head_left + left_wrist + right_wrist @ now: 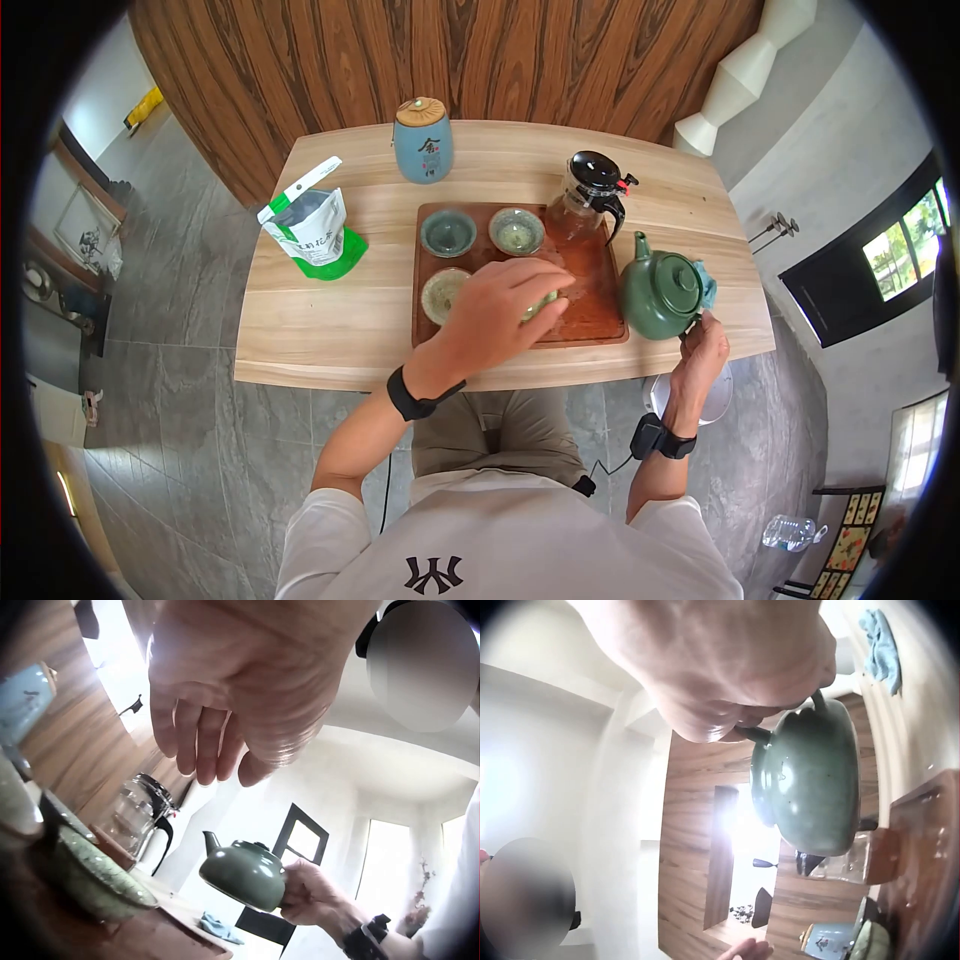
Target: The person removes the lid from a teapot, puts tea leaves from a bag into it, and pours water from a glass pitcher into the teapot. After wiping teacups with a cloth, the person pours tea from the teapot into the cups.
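Observation:
The green teapot (662,293) is held by its handle in my right hand (705,345). In the left wrist view the teapot (244,876) hangs off the table, nearly level, its spout toward the tray side; the right wrist view shows the fingers wrapped at the handle of the teapot (814,780). My left hand (495,315), empty, hovers over the near side of the brown tray (590,325), fingers loosely extended. It partly hides a green cup (540,305) below it. Three more cups stand on the tray: a dark one (448,233), a speckled one (517,231) and a pale one (441,296).
A glass pitcher (577,210) with a black lid stands at the tray's back right corner. Behind the tray is a blue jar (424,150). An upright white-and-green pouch (318,235) is at the left. A blue cloth (708,285) lies beyond the teapot, near the right edge.

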Demonstrator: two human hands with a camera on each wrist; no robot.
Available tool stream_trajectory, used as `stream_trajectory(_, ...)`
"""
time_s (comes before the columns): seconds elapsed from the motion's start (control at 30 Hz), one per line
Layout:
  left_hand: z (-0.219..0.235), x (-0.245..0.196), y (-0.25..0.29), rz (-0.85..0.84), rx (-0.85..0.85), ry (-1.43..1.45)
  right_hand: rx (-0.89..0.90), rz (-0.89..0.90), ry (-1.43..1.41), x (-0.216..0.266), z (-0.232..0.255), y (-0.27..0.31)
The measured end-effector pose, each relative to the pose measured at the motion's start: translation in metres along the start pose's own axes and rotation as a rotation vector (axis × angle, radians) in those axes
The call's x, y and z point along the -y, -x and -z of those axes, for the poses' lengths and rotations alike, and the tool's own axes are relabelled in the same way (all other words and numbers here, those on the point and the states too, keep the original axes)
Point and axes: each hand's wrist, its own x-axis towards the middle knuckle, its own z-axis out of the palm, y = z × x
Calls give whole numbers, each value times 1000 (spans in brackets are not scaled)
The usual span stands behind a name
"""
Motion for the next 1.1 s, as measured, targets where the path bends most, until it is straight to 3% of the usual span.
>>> stream_trajectory(0.03, -2, -3, -3, 2, -1, 3, 0, 0, 4, 3, -5, 2)
stream_trajectory(0.1, -4, -8, -9, -171, -19, -50, 79, -14, -19, 5, -18, 6)
stream_trajectory(0.33, 12, -4, -19, -347, 118, -197, 257, -72, -35, 7, -90, 23)
stream_trajectory(0.43, 19, 9, -13, -307, 125, -290, 318, -105, -92, 1, -115, 23)
stream_trajectory(0.73, 29, 23, 8, -99, 88, -397, 470, -46, 106, 11, -171, 29)
stream_trajectory(1.1, 21, 30, 22, -4, 98, -331, 550, 23, 251, 4, -182, 24)
